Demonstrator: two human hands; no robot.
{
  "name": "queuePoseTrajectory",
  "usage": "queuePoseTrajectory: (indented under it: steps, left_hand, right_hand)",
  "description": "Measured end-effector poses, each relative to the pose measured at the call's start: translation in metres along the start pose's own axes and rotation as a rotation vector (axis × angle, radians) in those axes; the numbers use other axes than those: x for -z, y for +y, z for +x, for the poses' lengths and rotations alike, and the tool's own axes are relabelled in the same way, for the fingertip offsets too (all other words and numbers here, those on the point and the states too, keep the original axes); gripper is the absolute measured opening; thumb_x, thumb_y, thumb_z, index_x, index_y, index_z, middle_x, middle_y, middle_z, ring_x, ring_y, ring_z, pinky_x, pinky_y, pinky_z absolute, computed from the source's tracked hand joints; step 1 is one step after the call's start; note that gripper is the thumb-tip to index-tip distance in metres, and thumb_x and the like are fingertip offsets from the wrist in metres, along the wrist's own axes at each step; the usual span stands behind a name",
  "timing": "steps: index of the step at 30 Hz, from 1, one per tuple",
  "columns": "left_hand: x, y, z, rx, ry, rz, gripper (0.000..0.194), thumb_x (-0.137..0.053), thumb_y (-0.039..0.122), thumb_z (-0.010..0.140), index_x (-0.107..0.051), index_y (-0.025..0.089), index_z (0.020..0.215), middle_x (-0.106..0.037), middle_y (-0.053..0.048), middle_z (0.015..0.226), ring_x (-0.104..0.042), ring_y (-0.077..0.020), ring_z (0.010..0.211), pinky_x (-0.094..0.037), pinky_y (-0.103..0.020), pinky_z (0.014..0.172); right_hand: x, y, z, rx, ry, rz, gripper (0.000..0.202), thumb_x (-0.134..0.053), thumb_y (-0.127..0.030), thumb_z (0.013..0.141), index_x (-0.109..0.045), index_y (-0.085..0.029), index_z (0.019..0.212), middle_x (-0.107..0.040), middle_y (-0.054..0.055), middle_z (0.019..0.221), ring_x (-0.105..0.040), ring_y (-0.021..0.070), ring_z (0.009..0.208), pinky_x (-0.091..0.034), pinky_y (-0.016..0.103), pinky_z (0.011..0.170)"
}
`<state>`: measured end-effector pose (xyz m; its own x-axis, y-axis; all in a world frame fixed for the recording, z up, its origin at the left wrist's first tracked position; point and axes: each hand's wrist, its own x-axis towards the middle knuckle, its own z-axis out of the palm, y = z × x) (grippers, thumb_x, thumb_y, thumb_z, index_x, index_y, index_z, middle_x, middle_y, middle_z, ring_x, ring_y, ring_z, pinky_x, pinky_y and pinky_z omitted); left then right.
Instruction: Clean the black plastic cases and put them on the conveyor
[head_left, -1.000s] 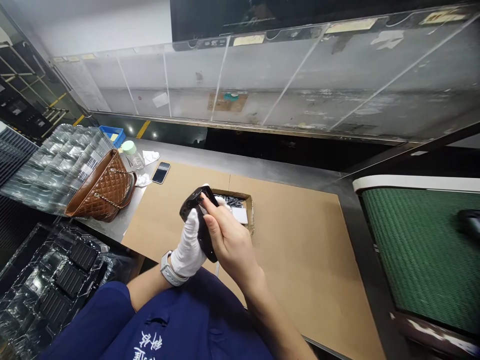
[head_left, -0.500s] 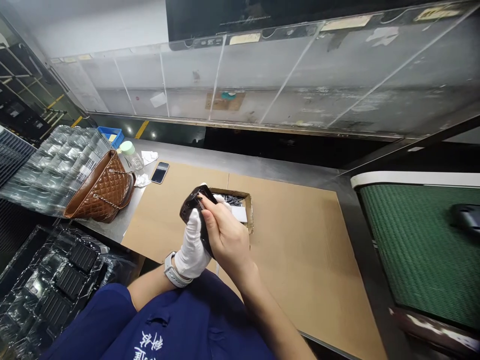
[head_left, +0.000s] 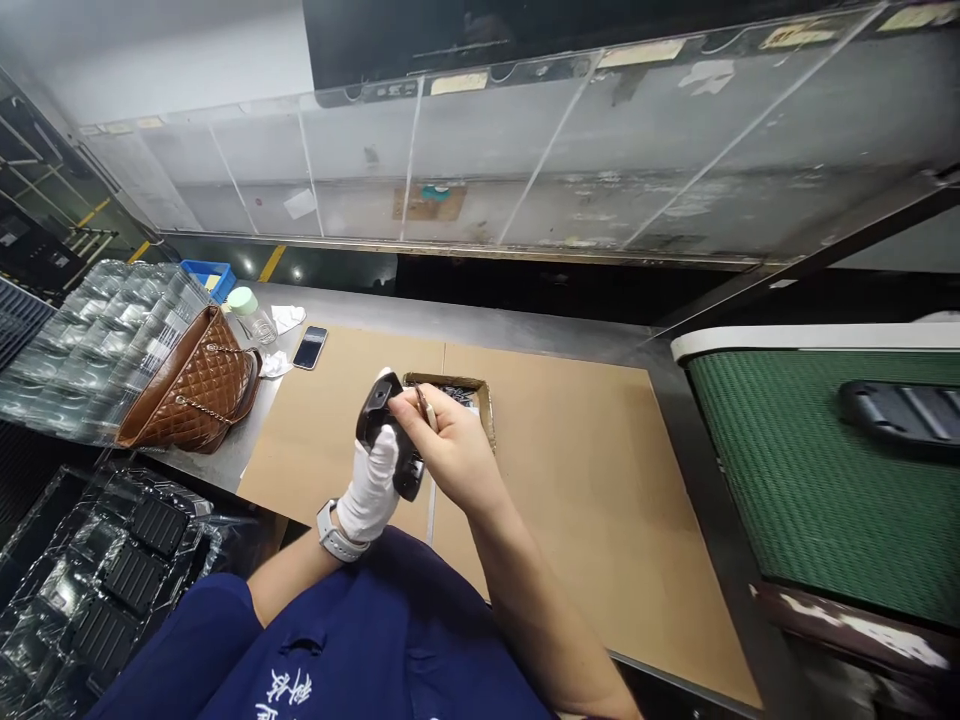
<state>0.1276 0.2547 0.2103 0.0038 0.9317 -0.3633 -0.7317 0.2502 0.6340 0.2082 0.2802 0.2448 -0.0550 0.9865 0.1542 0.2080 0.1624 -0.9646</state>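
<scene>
My left hand (head_left: 369, 490), in a white glove with a grey-strapped watch at the wrist, is closed around a black plastic housing (head_left: 409, 474). The housing is held up on a slant above the cardboard. Bare, my right hand (head_left: 454, 455) has its thumb and fingers pinched together against the upper right side of the housing. A thin, dark piece shows between those fingers, too small to name. Just behind the hands sits a small cardboard box (head_left: 487, 405) with many small dark parts, partly hidden by my right hand.
A brown cardboard sheet (head_left: 585, 480) covers the table. At left are a phone (head_left: 310, 347), a quilted brown handbag (head_left: 191, 390), a jar (head_left: 251, 315) and clear plastic trays (head_left: 97, 350). Black parts lie in a lower tray (head_left: 135, 570). A green conveyor belt (head_left: 810, 480) carries a black part (head_left: 911, 412).
The housing has been tilted so that more of its edge shows, and my right fingers have shifted on it. The black part on the belt has come further left into view. The camera has turned slightly.
</scene>
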Motion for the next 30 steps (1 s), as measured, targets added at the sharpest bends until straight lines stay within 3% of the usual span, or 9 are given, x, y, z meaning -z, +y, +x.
queuePoseTrajectory:
  steps: [6,9,12,15,18,21,24,27,30]
  left_hand:
    - [0.003,0.002,0.005,-0.036,-0.086,-0.058,0.055,-0.062,0.055,0.075,-0.063,0.017,0.114,-0.067,-0.009,0.112,-0.057,-0.0256,0.115,-0.040,-0.036,0.105]
    - [0.011,0.013,0.010,0.064,-0.080,-0.089,0.059,-0.052,0.064,0.078,-0.066,0.014,0.106,-0.070,-0.010,0.102,-0.065,-0.0225,0.099,-0.046,-0.035,0.097]
    - [0.030,0.021,0.017,0.198,-0.061,-0.166,0.068,-0.041,0.071,0.078,-0.064,0.014,0.109,-0.070,-0.010,0.096,-0.067,-0.0209,0.083,-0.054,-0.037,0.083]
    - [0.057,0.017,0.018,0.400,-0.090,-0.192,0.055,-0.044,0.059,0.085,-0.062,0.013,0.109,-0.068,-0.007,0.082,-0.065,-0.0141,0.067,-0.056,-0.028,0.065]
    - [0.078,0.005,0.011,0.520,-0.092,-0.013,0.038,-0.053,0.048,0.085,-0.063,0.012,0.095,-0.057,0.002,0.057,-0.052,-0.0074,0.045,-0.047,-0.018,0.046]
    - [0.087,-0.001,0.004,0.359,-0.066,0.398,0.037,-0.065,0.049,0.075,-0.063,0.015,0.091,-0.063,0.000,0.067,-0.059,-0.0118,0.058,-0.051,-0.024,0.059]
    - [0.090,0.002,0.006,0.070,-0.194,0.850,0.033,-0.073,0.043,0.067,-0.065,0.016,0.083,-0.068,-0.002,0.078,-0.062,-0.0155,0.075,-0.049,-0.026,0.074]
    - [0.091,0.004,0.015,-0.057,-0.382,1.091,0.027,-0.073,0.040,0.066,-0.064,0.017,0.077,-0.066,-0.001,0.073,-0.060,-0.0151,0.070,-0.048,-0.026,0.070]
    - [0.091,-0.001,0.022,-0.123,-0.555,1.180,0.022,-0.069,0.038,0.070,-0.064,0.017,0.076,-0.063,0.000,0.071,-0.057,-0.0135,0.066,-0.047,-0.025,0.067]
  right_hand:
    - [0.011,0.028,-0.009,-0.092,0.164,0.111,0.026,-0.059,-0.044,0.079,-0.063,-0.018,0.078,-0.064,0.002,0.074,-0.057,0.0145,0.067,-0.045,0.026,0.062]
    - [0.025,0.082,-0.024,-0.259,0.188,-0.078,0.036,-0.057,-0.053,0.077,-0.065,-0.018,0.081,-0.067,0.005,0.081,-0.059,0.0177,0.074,-0.045,0.029,0.068]
    - [0.030,0.152,-0.047,-0.441,0.137,-0.237,0.040,-0.056,-0.057,0.072,-0.063,-0.018,0.067,-0.064,0.004,0.065,-0.056,0.0190,0.065,-0.044,0.031,0.064]
    - [0.023,0.211,-0.069,-0.558,0.161,-0.315,0.039,-0.058,-0.056,0.069,-0.057,-0.019,0.054,-0.058,0.004,0.052,-0.055,0.0212,0.060,-0.043,0.034,0.064]
    - [0.014,0.245,-0.085,-0.611,0.242,-0.362,0.034,-0.061,-0.053,0.067,-0.064,-0.019,0.067,-0.068,0.009,0.078,-0.059,0.0266,0.082,-0.042,0.038,0.077]
    - [0.014,0.262,-0.100,-0.651,0.337,-0.380,0.037,-0.059,-0.054,0.071,-0.066,-0.018,0.076,-0.068,0.013,0.097,-0.056,0.0296,0.099,-0.037,0.041,0.090]
    - [0.021,0.267,-0.136,-0.734,0.432,-0.357,0.045,-0.047,-0.058,0.080,-0.064,-0.020,0.063,-0.070,0.011,0.085,-0.059,0.0294,0.097,-0.034,0.043,0.096]
    - [0.024,0.262,-0.199,-0.852,0.589,-0.314,0.049,-0.039,-0.059,0.084,-0.066,-0.020,0.070,-0.070,0.010,0.091,-0.060,0.0267,0.098,-0.038,0.040,0.096]
    - [0.021,0.249,-0.274,-1.047,0.868,-0.315,0.055,-0.040,-0.060,0.085,-0.062,-0.013,0.102,-0.064,0.018,0.109,-0.059,0.0278,0.102,-0.044,0.039,0.091]
